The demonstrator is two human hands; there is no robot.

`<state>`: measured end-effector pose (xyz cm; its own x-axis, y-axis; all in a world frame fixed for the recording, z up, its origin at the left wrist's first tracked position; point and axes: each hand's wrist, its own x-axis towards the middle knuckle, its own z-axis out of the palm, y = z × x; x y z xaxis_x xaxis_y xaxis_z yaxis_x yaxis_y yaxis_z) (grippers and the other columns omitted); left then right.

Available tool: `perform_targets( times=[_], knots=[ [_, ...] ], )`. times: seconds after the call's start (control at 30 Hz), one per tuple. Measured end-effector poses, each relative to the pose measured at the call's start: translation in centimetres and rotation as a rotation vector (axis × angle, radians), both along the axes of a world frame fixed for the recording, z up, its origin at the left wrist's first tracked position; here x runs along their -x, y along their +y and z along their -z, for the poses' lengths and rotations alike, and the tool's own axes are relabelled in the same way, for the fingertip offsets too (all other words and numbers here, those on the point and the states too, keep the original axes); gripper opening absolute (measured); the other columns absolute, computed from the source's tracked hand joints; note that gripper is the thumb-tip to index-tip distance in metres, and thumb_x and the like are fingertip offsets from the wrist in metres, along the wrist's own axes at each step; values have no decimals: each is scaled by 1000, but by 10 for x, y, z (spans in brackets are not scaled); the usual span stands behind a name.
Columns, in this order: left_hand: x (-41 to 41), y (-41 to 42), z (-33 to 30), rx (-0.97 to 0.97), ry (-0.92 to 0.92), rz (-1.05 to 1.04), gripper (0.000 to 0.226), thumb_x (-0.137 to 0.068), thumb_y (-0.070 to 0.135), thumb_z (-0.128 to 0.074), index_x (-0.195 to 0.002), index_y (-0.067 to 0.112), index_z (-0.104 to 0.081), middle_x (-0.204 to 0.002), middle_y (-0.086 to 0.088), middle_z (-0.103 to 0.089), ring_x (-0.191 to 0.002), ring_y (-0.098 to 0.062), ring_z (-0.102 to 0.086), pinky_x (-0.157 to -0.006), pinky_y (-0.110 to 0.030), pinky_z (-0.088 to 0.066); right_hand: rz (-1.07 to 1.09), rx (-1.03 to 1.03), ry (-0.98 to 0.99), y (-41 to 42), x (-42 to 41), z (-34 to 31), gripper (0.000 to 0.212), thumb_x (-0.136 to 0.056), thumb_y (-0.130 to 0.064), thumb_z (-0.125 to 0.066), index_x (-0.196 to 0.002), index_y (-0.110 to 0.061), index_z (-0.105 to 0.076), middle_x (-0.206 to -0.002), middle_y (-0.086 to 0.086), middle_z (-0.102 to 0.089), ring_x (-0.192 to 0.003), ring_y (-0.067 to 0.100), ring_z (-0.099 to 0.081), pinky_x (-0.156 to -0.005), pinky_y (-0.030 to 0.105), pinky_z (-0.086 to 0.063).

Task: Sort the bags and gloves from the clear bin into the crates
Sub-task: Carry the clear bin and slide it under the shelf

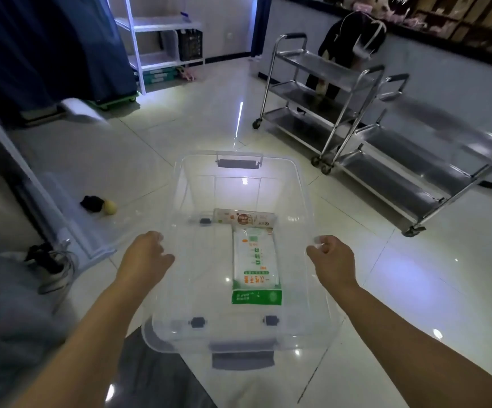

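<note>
A clear plastic bin (306,184) with grey latches fills the middle of the view, above a glossy tiled floor. My left hand (144,257) grips its left rim and my right hand (331,259) grips its right rim. Inside, a white and green flat packet (255,266) lies lengthwise on the bottom. A second packet with an orange and brown label (244,219) lies behind it, against the far wall. No crates can be made out near the bin.
Two steel three-shelf trolleys (324,92) (433,160) stand to the right. A clear lid (71,207) lies on the floor at left, beside a black item (91,203) and a yellowish ball (110,207). White shelving (162,48) stands at the back. A person (350,45) stands behind the trolley.
</note>
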<state>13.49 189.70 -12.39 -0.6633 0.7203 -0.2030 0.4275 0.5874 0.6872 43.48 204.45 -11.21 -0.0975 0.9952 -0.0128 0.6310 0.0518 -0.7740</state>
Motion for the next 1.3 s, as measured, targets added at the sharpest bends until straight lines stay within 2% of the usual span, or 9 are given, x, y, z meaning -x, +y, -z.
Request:
perform_targets(
  times=[0.17, 0.27, 0.43, 0.57, 0.67, 0.77, 1.0, 1.17, 1.3],
  knots=[
    [51, 109, 16, 2, 35, 7, 53, -78, 13, -68, -126, 1, -47, -118, -18, -60, -102, -31, -59, -80, -30, -42, -23, -16, -14, 118, 51, 16, 15, -83, -21, -62, -97, -15, -62, -70, 0, -58, -63, 15, -54, -65, 30, -47],
    [86, 180, 22, 8, 71, -4, 53, -77, 14, -69, -125, 1, -49, -116, -17, -62, -101, -30, -59, -78, -28, -39, -42, -9, 4, 197, 87, 29, 15, -81, -21, -63, -95, -16, -62, -70, 0, -58, -62, 14, -54, -61, 28, -44],
    [147, 290, 15, 44, 38, -78, 52, -78, 14, -69, -125, 1, -48, -115, -18, -61, -101, -30, -58, -84, -31, -43, -119, 12, 13, 333, 163, 34, 18, -80, -18, -64, -97, -13, -63, -67, -1, -57, -60, 13, -53, -56, 25, -41],
    [199, 358, 11, 73, 58, -155, 49, -79, 14, -68, -122, 0, -50, -110, -16, -62, -84, -20, -52, -76, -26, -41, -189, 53, 10, 424, 231, 33, 18, -80, -17, -62, -97, -13, -63, -61, -4, -53, -60, 15, -52, -64, 29, -44],
    [238, 400, 18, 78, 27, -223, 47, -79, 12, -68, -120, -2, -50, -110, -16, -61, -83, -17, -49, -75, -26, -40, -250, 60, -6, 480, 284, 38, 18, -80, -18, -62, -98, -14, -63, -63, -5, -54, -61, 15, -53, -65, 28, -45],
    [285, 450, 28, 70, 32, -261, 43, -78, 9, -67, -117, -3, -52, -107, -16, -62, -82, -17, -49, -73, -25, -39, -274, 53, -32, 537, 339, 49, 20, -81, -19, -63, -100, -15, -63, -66, -7, -56, -62, 10, -54, -64, 25, -40],
    [424, 596, 44, 70, -22, -241, 38, -77, 9, -65, -112, -2, -54, -103, -16, -62, -80, -18, -50, -69, -25, -38, -230, 58, -88, 676, 471, 63, 24, -83, -22, -62, -105, -15, -62, -74, -6, -59, -66, 10, -58, -69, 28, -49],
    [516, 706, 32, 85, -45, -213, 37, -76, 10, -66, -111, 2, -55, -96, -10, -59, -78, -19, -50, -67, -26, -37, -156, 65, -100, 772, 556, 54, 25, -82, -24, -64, -106, -16, -63, -76, -6, -60, -64, 10, -58, -63, 25, -50],
    [572, 789, 27, 95, -23, -188, 39, -74, 10, -67, -110, 3, -55, -95, -9, -58, -76, -17, -48, -63, -25, -33, -100, 80, -66, 839, 603, 50, 21, -82, -23, -65, -102, -17, -62, -78, -7, -60, -68, 12, -60, -65, 32, -55]
  ],
)
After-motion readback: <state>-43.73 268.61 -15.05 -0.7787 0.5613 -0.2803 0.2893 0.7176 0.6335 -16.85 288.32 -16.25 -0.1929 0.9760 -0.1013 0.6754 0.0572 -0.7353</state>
